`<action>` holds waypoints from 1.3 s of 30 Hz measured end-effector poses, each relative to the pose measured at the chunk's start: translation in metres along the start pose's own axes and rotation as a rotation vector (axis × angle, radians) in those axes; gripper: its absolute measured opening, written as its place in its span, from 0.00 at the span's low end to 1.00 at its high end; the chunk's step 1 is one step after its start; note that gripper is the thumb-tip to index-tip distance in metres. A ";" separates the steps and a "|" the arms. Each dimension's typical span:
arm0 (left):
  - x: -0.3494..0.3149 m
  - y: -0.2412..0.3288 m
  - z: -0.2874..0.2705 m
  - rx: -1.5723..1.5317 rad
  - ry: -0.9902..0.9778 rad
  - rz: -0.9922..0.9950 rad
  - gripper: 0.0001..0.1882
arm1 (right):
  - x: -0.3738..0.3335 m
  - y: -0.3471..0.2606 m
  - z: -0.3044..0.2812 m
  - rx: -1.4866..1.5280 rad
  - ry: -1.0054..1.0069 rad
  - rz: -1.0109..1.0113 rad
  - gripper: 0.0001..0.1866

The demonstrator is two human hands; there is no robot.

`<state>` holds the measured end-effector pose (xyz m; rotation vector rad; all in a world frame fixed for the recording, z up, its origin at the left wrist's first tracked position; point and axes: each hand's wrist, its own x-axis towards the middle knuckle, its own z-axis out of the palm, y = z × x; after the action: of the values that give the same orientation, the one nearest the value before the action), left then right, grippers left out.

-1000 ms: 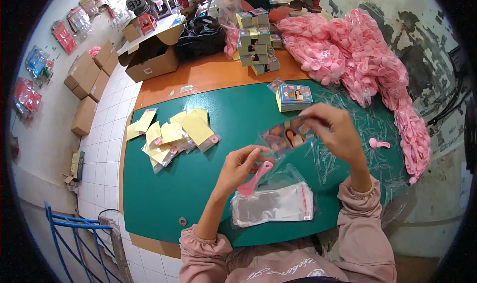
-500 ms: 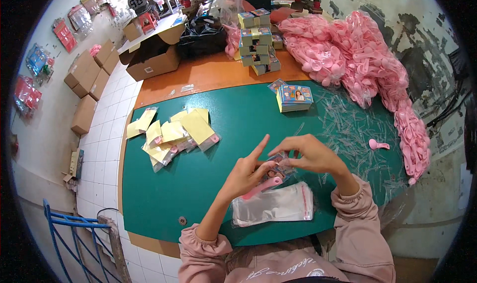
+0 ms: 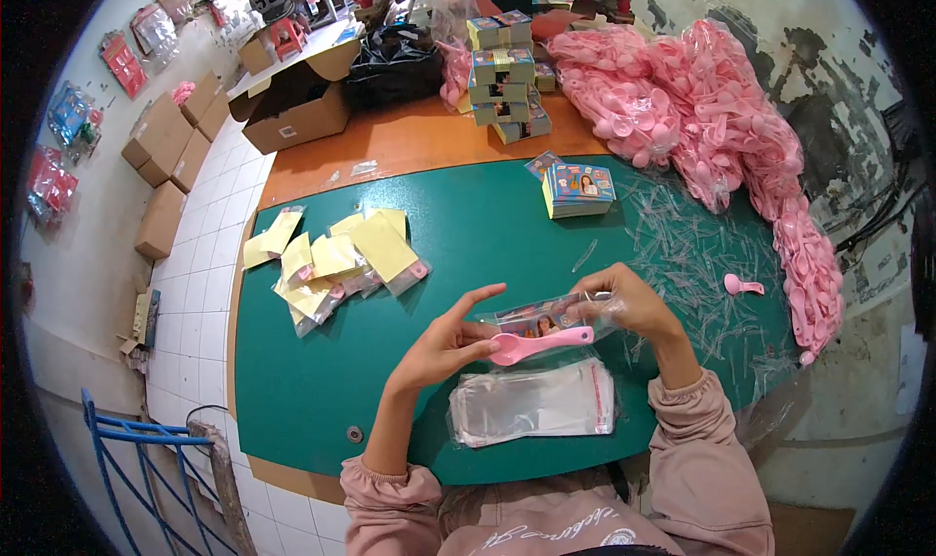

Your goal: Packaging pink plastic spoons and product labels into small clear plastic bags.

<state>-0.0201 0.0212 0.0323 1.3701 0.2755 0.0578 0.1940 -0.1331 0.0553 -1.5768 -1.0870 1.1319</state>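
Observation:
My left hand (image 3: 439, 348) grips the bowl end of a pink measuring spoon (image 3: 548, 342), its thumb by the bowl and its index finger stretched out. Just beyond the spoon is a printed card (image 3: 534, 320), seemingly inside a clear plastic bag (image 3: 487, 315). My right hand (image 3: 629, 304) is closed on the right end of that bag; its fingertips are partly hidden. Whether the spoon lies inside the bag or against its near side, I cannot tell. Below my hands, a stack of clear bags (image 3: 526, 410) lies on the green tabletop (image 3: 341, 390).
Filled bags with yellow card backs (image 3: 385, 249) lie left. A stack of printed cards (image 3: 577, 187) stands beyond my hands, with taller bundles (image 3: 502, 93) behind. Thin clear pieces (image 3: 692, 254), a loose pink spoon (image 3: 743, 285) and big bags of pink spoons (image 3: 721, 107) are right.
My hands have moved apart, the right one going rightward. The card and bag now stretch out lengthwise between them, and the pink spoon has turned from slanted to nearly level.

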 end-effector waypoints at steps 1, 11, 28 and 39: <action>0.001 0.000 0.002 -0.012 -0.024 -0.006 0.34 | 0.001 0.006 -0.001 0.000 0.000 0.001 0.08; 0.012 -0.021 0.030 -0.555 0.151 -0.169 0.34 | 0.005 -0.003 0.033 -0.391 0.196 -0.327 0.16; 0.007 -0.036 0.022 -0.245 0.119 -0.195 0.33 | 0.005 0.011 0.074 -0.958 0.039 -0.655 0.09; 0.008 -0.028 0.022 -0.160 0.224 -0.153 0.40 | 0.004 0.014 0.072 -1.108 0.127 -0.703 0.07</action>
<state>-0.0109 -0.0045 0.0074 1.1808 0.5516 0.1034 0.1270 -0.1204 0.0268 -1.7182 -2.1352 -0.1313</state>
